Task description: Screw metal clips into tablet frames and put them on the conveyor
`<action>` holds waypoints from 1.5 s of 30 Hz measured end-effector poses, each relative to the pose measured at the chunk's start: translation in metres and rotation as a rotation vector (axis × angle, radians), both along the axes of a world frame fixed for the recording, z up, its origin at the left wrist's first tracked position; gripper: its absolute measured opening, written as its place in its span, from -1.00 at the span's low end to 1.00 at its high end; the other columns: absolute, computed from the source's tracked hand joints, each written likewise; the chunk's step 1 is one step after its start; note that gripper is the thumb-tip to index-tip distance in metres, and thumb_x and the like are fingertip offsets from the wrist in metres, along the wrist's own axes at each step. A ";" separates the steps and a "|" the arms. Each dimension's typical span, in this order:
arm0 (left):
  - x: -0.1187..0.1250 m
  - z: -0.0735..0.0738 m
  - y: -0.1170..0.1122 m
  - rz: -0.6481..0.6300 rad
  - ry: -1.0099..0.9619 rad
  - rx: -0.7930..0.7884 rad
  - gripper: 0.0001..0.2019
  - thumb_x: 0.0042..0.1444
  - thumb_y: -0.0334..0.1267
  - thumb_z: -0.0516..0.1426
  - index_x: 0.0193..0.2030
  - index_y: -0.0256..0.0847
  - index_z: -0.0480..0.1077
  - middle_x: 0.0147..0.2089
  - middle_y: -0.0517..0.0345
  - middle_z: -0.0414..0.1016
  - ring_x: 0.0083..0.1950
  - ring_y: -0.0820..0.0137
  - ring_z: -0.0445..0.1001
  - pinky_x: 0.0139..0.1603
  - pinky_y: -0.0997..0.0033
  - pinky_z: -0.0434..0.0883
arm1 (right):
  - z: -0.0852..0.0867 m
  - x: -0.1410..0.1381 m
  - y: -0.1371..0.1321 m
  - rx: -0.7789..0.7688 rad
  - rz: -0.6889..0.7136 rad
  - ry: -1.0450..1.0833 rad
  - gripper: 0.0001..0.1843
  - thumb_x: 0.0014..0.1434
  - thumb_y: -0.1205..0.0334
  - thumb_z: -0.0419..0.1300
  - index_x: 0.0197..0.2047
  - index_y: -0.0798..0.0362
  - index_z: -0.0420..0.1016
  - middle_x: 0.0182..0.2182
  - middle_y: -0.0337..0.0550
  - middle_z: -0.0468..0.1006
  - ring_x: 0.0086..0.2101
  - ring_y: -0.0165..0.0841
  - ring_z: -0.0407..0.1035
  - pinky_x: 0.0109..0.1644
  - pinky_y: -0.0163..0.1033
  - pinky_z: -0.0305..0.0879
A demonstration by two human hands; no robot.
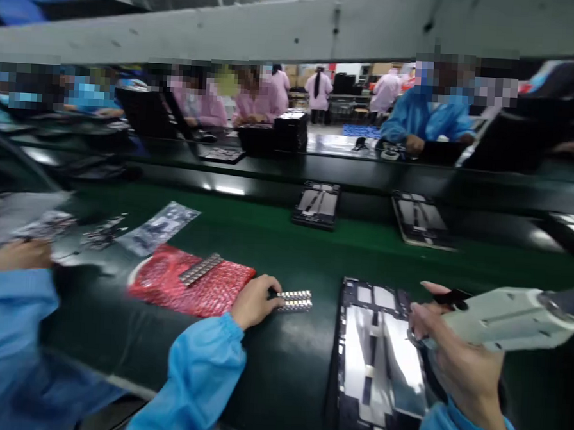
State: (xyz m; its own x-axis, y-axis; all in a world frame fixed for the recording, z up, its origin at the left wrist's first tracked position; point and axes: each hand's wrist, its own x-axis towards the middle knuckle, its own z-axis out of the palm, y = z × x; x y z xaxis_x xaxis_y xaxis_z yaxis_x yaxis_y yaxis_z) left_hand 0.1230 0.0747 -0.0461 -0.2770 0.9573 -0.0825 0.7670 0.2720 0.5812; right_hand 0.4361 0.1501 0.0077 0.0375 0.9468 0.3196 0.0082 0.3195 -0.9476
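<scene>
From where I stand, left hand [256,301] pinches a metallic strip [298,300] on the green bench [279,362] beside the red bubble pouch [161,282], right hand [472,362] grips a gun-like tool [512,318] by the flat unit [357,353], probably, blur allowing, a part-picking step calling for a steady pinch.

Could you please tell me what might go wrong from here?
The right hand grips a pale handheld tool close to the open flat device, so a slip might knock or scratch its exposed inside.

The left hand has its fingertips at one end of a small strip of parts, which could be jogged out of place.

Another strip lies on the red bubble-wrap bag and might slide off if bumped.
</scene>
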 end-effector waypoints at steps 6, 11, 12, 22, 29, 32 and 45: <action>-0.009 0.003 0.011 0.020 -0.360 -0.012 -0.72 -0.18 -0.11 0.28 -0.35 -0.25 0.48 -0.47 0.16 0.55 -0.36 0.30 0.53 -0.32 0.41 0.43 | -0.016 0.073 -0.006 -0.013 -0.174 0.057 -0.56 -0.08 0.23 0.45 -0.13 0.12 0.47 -0.72 -0.37 0.38 -0.68 -0.36 0.29 -0.47 -0.14 0.35; -0.001 0.005 0.001 0.008 -0.091 0.023 -0.77 -0.06 -0.06 0.21 -0.43 -0.18 0.50 -0.42 0.13 0.60 -0.34 0.24 0.56 -0.28 0.37 0.46 | -0.042 0.082 -0.012 -0.033 -0.237 0.082 -0.67 -0.05 0.24 0.43 -0.25 0.07 0.42 -0.72 -0.35 0.40 -0.67 -0.34 0.32 -0.52 -0.18 0.31; 0.001 0.003 -0.003 -0.006 -0.012 0.077 -0.77 -0.02 -0.05 0.19 -0.44 -0.17 0.50 -0.40 0.12 0.61 -0.32 0.23 0.57 -0.26 0.36 0.47 | -0.043 0.081 -0.013 -0.034 -0.236 0.081 -0.68 -0.03 0.24 0.43 -0.23 0.07 0.43 -0.71 -0.34 0.41 -0.67 -0.34 0.33 -0.52 -0.18 0.31; 0.052 0.000 -0.012 -0.347 -0.152 0.291 -0.72 0.22 -0.15 0.05 -0.21 -0.14 0.59 -0.34 0.14 0.60 -0.45 0.43 0.54 -0.40 0.51 0.50 | -0.049 0.079 -0.011 -0.039 -0.221 0.005 -0.69 0.01 0.22 0.39 -0.18 0.07 0.45 -0.72 -0.35 0.43 -0.68 -0.35 0.32 -0.48 -0.17 0.32; 0.058 -0.007 -0.004 -0.239 -0.182 0.231 -0.78 0.13 -0.14 0.13 -0.33 -0.16 0.58 -0.39 0.15 0.63 -0.41 0.37 0.60 -0.40 0.48 0.52 | -0.051 0.081 -0.011 -0.039 -0.225 -0.007 -0.72 0.00 0.23 0.39 -0.21 0.08 0.47 -0.72 -0.35 0.42 -0.68 -0.35 0.31 -0.42 -0.13 0.37; 0.058 -0.007 -0.005 -0.186 -0.240 0.254 -0.79 0.04 -0.12 0.19 -0.46 -0.17 0.56 -0.30 0.08 0.66 -0.29 0.29 0.64 -0.30 0.43 0.57 | -0.048 0.079 -0.012 -0.029 -0.196 -0.012 -0.71 0.00 0.24 0.37 -0.19 0.09 0.46 -0.74 -0.35 0.40 -0.69 -0.34 0.31 -0.51 -0.17 0.33; 0.067 -0.013 -0.002 0.059 -0.584 0.295 -0.61 0.05 0.02 0.20 -0.18 -0.31 0.51 -0.45 0.11 0.57 -0.50 0.35 0.58 -0.39 0.38 0.57 | -0.048 0.077 -0.015 -0.105 -0.189 0.004 -0.71 -0.03 0.22 0.38 -0.23 0.07 0.45 -0.72 -0.35 0.41 -0.71 -0.39 0.29 -0.58 -0.25 0.28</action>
State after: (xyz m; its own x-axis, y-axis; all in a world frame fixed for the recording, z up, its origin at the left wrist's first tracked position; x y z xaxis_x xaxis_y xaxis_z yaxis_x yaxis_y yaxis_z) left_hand 0.1900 0.0729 -0.0591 -0.3190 0.9473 0.0282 0.2909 0.0696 0.9542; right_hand 0.5127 0.1348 -0.0402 0.2184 0.9510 0.2187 0.0547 0.2119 -0.9758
